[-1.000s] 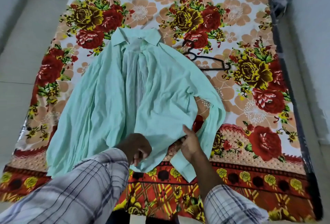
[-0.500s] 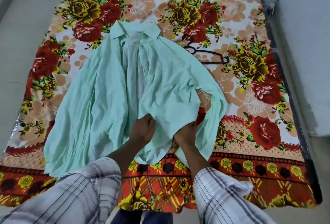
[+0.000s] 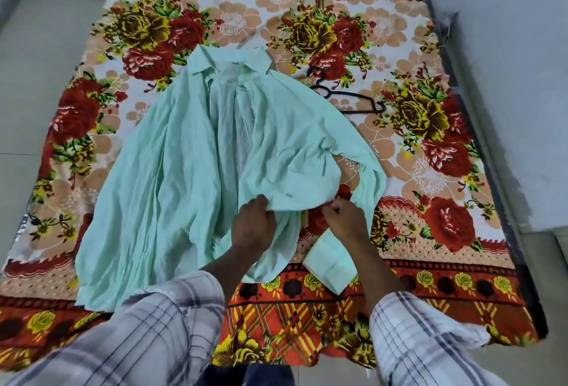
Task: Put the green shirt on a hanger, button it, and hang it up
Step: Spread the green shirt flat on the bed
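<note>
Since a second ago: both hands have moved from the shirt's bottom corner up to its front hem — the left hand (image 3: 253,225) from a loose fist near the sleeve, the right hand (image 3: 345,219) from a flat press.
Left grip: fingers curled tight, bunching a fold of the green shirt (image 3: 196,170).
Right grip: thumb and fingers pressed together, pinching the hem edge beside the cuff (image 3: 329,265).
Shirt: spread open on the floral bedsheet (image 3: 430,188), collar at 12 o'clock, unbuttoned.
Meaning: likely straightening the right front panel; hanger step not yet begun.
Hanger (image 3: 350,98): black, lying at 1 o'clock of the shirt, just beside its shoulder — untouched.
In the way: the right sleeve curls under toward 4 o'clock, and wrinkled panels overlap at the centre.
</note>
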